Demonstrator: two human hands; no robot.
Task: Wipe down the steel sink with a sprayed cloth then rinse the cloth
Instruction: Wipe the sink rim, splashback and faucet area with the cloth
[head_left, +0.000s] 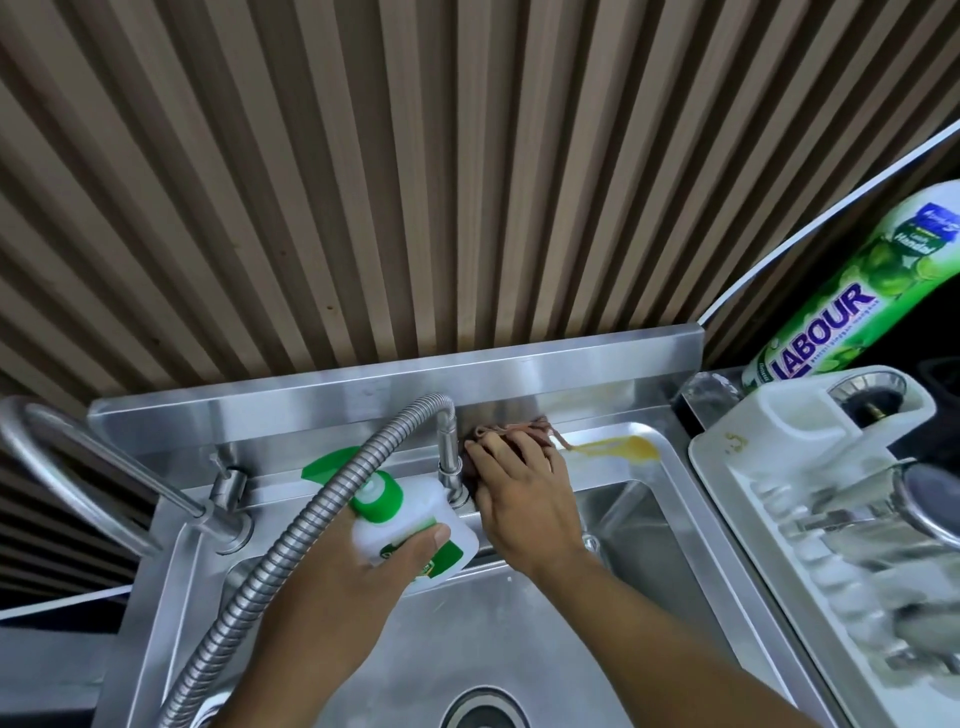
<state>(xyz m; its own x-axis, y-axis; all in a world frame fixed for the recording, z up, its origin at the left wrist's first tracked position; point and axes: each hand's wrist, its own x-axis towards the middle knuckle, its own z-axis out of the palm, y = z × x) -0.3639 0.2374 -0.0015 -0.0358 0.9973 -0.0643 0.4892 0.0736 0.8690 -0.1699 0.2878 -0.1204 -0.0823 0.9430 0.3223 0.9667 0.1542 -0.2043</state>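
Steel sink (519, 639) below ribbed wall panelling (415, 182), yellow smear (618, 448) on ledge.

The brushed steel sink (613, 457) carries a brown crumpled cloth (506, 434) on its back ledge at twelve o'clock, a yellow liquid smear (623, 448) at one o'clock.

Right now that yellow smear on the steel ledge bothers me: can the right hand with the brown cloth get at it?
Probably yes. The right hand presses the brown cloth on the same ledge, and the yellow smear lies just to its right with bare steel between.
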